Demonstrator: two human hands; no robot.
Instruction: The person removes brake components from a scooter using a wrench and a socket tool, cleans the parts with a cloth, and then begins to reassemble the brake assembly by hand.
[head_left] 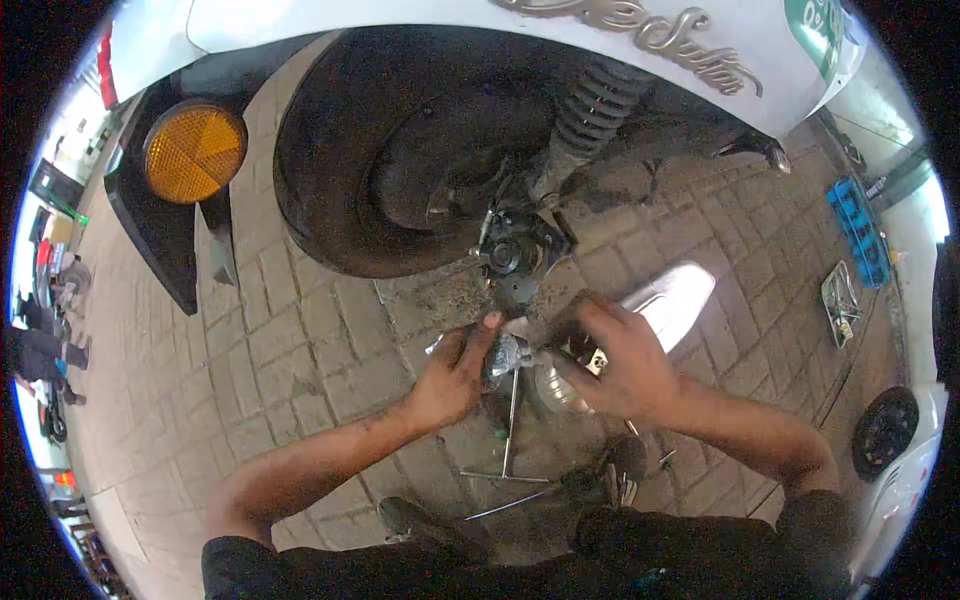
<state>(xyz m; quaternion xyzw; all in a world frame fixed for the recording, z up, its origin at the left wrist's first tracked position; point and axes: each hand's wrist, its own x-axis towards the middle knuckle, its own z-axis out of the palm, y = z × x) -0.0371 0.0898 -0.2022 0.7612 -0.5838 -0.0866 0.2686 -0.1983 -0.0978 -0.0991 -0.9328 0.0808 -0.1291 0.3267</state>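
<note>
Head view: servicing work at the underside of a white-bodied vehicle, seen in a part-finished state. A dark mechanism (510, 255) beside the black wheel (325, 190), at the foot of the coil spring (600, 110), stands exposed; to judge by this, opening up is done, while fitting and closing remain. The small shiny piece (508, 355) lies between the two hands, just below the mechanism and seemingly not mounted on it. The left hand (450, 385) holds it in a narrow grip, thumb uppermost; the right hand (635, 370) has its fingers bent close beside it, though whether they hold anything cannot be told. A round metallic part (555, 388) shows beneath the right hand, and a long pale cover (682, 305) lies beyond it, apparently still off. On the paved floor (250, 400), a T-handled wrench (512, 430) and a thin rod (505, 505) lie unheld.
</note>
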